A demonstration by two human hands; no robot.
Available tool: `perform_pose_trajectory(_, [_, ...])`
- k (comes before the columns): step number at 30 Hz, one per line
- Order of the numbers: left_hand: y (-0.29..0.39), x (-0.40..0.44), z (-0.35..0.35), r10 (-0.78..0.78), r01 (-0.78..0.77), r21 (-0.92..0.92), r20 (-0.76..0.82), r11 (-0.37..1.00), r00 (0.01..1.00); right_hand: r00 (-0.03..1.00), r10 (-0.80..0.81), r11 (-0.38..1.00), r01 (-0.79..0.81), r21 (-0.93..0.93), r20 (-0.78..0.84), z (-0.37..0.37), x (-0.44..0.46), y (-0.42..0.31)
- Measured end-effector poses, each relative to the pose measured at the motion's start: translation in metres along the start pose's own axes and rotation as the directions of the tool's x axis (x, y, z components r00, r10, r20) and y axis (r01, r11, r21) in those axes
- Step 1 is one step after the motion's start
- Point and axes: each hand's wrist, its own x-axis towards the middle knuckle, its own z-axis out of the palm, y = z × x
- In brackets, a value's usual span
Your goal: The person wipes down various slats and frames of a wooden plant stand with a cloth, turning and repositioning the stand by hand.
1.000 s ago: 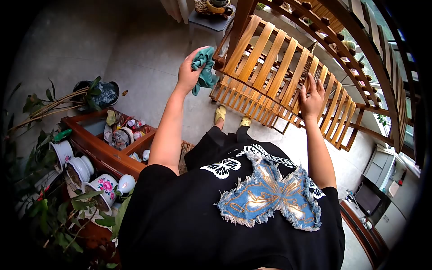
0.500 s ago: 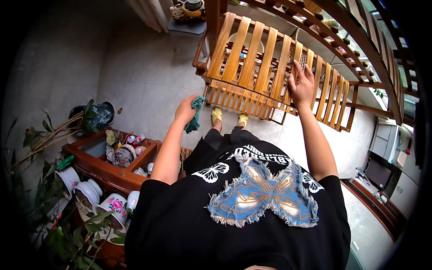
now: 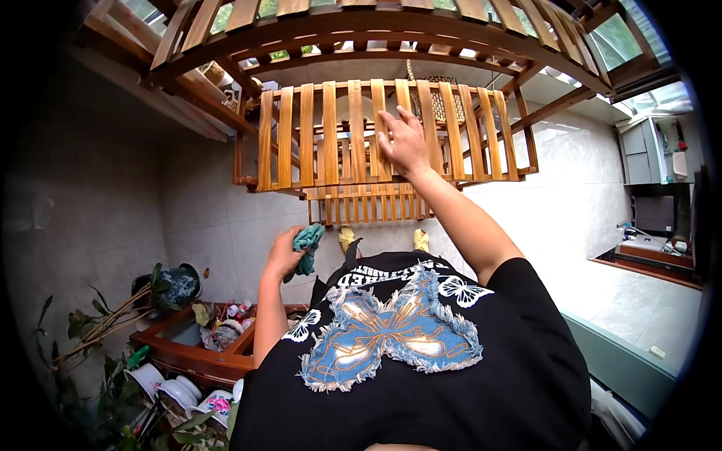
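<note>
My left hand is closed around a crumpled green cloth, held in the air to the left of my feet. Ahead of me stands a slatted wooden swing seat, with gaps between its slats. My right hand is over the middle slats, fingers spread and holding nothing; whether the fingertips press on the wood I cannot tell. Below the seat's front edge is a lower slatted wooden footrest.
A curved slatted wooden canopy arches above the seat. To the left are a dark flowerpot with a leafy plant, an open wooden cabinet with small items, and floral enamel pots. A grey cabinet stands at the right.
My view has turned, so the seat now lies straight ahead. My right hand has shifted to the left along the slats. The green cloth stays in my left hand.
</note>
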Motion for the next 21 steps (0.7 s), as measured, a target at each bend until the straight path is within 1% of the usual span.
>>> perform_pose_trajectory(1, [0.019,-0.002,0.007,-0.002,0.002,-0.023,0.006,1.000,1.000,1.000,-0.003,1.000,0.003,0.016,0.023,-0.004,-0.001,-0.001])
perform_pose_trajectory(3, [0.053,-0.004,0.031,0.067,-0.068,-0.100,-0.020,0.993,0.998,0.994,-0.110,0.994,0.111,0.026,-0.019,-0.025,-0.013,-0.002])
perform_pose_trajectory(4, [0.079,-0.002,0.037,0.123,-0.123,-0.108,-0.009,0.987,0.992,0.991,-0.137,0.962,0.133,0.238,0.000,-0.043,-0.020,-0.003])
perform_pose_trajectory(5, [0.123,-0.005,0.048,0.173,-0.171,-0.111,0.004,0.979,0.985,0.985,-0.171,0.884,0.146,0.444,0.014,-0.078,-0.032,0.003])
perform_pose_trajectory(6, [0.148,-0.010,0.048,0.193,-0.193,-0.087,-0.005,0.977,0.981,0.977,-0.189,0.813,0.099,0.574,0.099,-0.100,-0.045,-0.004])
perform_pose_trajectory(7, [0.177,-0.010,0.055,0.183,-0.185,-0.156,-0.029,0.970,0.983,0.959,-0.220,0.726,0.038,0.686,0.179,-0.123,-0.058,-0.004])
perform_pose_trajectory(8, [0.225,-0.008,0.079,0.194,-0.214,-0.199,-0.116,0.956,0.974,0.955,-0.245,0.680,0.046,0.732,0.167,-0.158,-0.073,0.016])
perform_pose_trajectory(9, [0.239,-0.010,0.081,0.193,-0.242,-0.253,-0.202,0.937,0.960,0.948,-0.271,0.637,0.046,0.770,0.167,-0.168,-0.083,0.008])
perform_pose_trajectory(10, [0.260,-0.004,0.098,0.200,-0.287,-0.264,-0.311,0.921,0.929,0.931,-0.299,0.652,0.039,0.757,0.210,-0.185,-0.093,0.022])
perform_pose_trajectory(11, [0.291,0.006,0.125,0.203,-0.334,-0.270,-0.417,0.903,0.886,0.931,-0.305,0.645,0.047,0.763,0.200,-0.206,-0.103,0.046])
perform_pose_trajectory(12, [0.316,0.015,0.146,0.193,-0.358,-0.231,-0.527,0.905,0.828,0.941,-0.319,0.658,0.137,0.740,0.109,-0.218,-0.109,0.058])
perform_pose_trajectory(13, [0.329,0.028,0.164,0.182,-0.370,-0.227,-0.576,0.901,0.797,0.943,-0.333,0.670,0.218,0.710,0.024,-0.228,-0.118,0.068])
perform_pose_trajectory(14, [0.347,0.038,0.178,0.176,-0.376,-0.254,-0.572,0.891,0.801,0.940,-0.320,0.657,0.133,0.742,0.114,-0.234,-0.126,0.079])
perform_pose_trajectory(15, [0.365,0.045,0.191,0.166,-0.380,-0.284,-0.567,0.880,0.807,0.940,-0.320,0.652,0.130,0.747,0.115,-0.237,-0.133,0.086])
perform_pose_trajectory(17, [0.407,0.048,0.210,0.192,-0.386,-0.450,-0.418,0.805,0.888,0.965,-0.259,0.570,0.121,0.813,0.038,-0.237,-0.142,0.099])
perform_pose_trajectory(18, [0.413,0.054,0.220,0.235,-0.384,-0.450,-0.352,0.806,0.906,0.976,-0.216,0.618,0.139,0.774,-0.003,-0.239,-0.148,0.108])
perform_pose_trajectory(19, [0.419,0.053,0.230,0.228,-0.328,-0.492,-0.252,0.807,0.940,0.989,-0.145,0.570,0.092,0.817,-0.010,-0.241,-0.153,0.115])
perform_pose_trajectory(21, [0.436,0.051,0.248,0.305,-0.303,-0.583,-0.099,0.754,0.947,0.999,0.004,0.376,-0.050,0.925,0.053,-0.244,-0.163,0.134])
